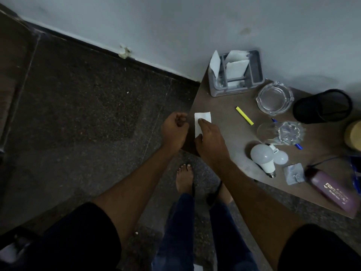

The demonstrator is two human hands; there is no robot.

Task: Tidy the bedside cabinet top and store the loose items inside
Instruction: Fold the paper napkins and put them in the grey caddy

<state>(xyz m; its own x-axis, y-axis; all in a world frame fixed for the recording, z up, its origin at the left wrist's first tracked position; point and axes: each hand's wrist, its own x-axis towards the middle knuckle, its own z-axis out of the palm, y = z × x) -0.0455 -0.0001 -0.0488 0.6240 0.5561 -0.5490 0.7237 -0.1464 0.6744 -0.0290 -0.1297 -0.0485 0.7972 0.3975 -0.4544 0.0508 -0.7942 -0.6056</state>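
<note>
A brown cabinet top (224, 114) fills the right of the view. My right hand (210, 140) lies flat on a white slip of paper (202, 117) near the top's left edge, fingers and thumb touching it. My left hand (174, 130) hovers just off that edge, fingers curled shut with nothing visible in them. Loose items lie to the right: a yellow highlighter (244, 115), a glass ashtray (275, 98), a tipped clear glass (266, 133), crumpled clear plastic (291, 133), two white bulbs (262, 156), a small grey packet (294, 174) and a purple spectacle case (330, 189).
A grey organiser tray (256, 75) with folded papers stands at the back by the wall. A black mesh cup (323, 106) and a tan round object (354, 134) sit at the right. A blue pen (298, 146) pokes from under the plastic. Dark granite floor (88, 114) lies left.
</note>
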